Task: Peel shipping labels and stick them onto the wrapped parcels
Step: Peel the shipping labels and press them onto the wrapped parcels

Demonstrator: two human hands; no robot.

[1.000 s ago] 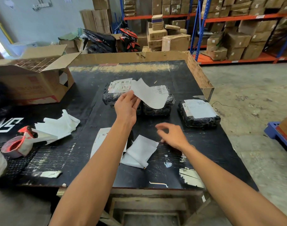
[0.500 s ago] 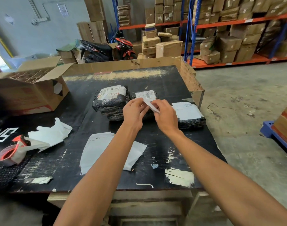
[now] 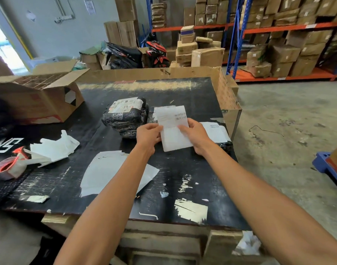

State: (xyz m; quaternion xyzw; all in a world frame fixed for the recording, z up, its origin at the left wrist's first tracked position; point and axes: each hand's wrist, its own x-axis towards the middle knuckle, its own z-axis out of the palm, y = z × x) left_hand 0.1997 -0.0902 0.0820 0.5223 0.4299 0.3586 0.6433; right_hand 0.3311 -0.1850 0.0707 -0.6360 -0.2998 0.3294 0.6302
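Both hands hold one white shipping label sheet (image 3: 172,129) above the black table (image 3: 183,169). My left hand (image 3: 148,133) pinches its left edge and my right hand (image 3: 192,133) grips its right edge; a barcode shows near the sheet's top right. Behind it on the left lies a black wrapped parcel (image 3: 125,117) with a label on top. A second labelled parcel (image 3: 216,134) lies to the right, partly hidden by my right hand. The sheet hides most of a middle parcel.
Loose white backing sheets (image 3: 102,173) lie in front of my arms, and crumpled ones (image 3: 53,148) at the left beside a red tape roll (image 3: 5,167). An open cardboard box (image 3: 35,96) stands at the back left. Warehouse shelving (image 3: 278,35) with several cartons stands behind.
One second ago only my left hand held the sheet raised. My right hand came up and joined it, and the sheet has since turned flat towards me, held by both hands.
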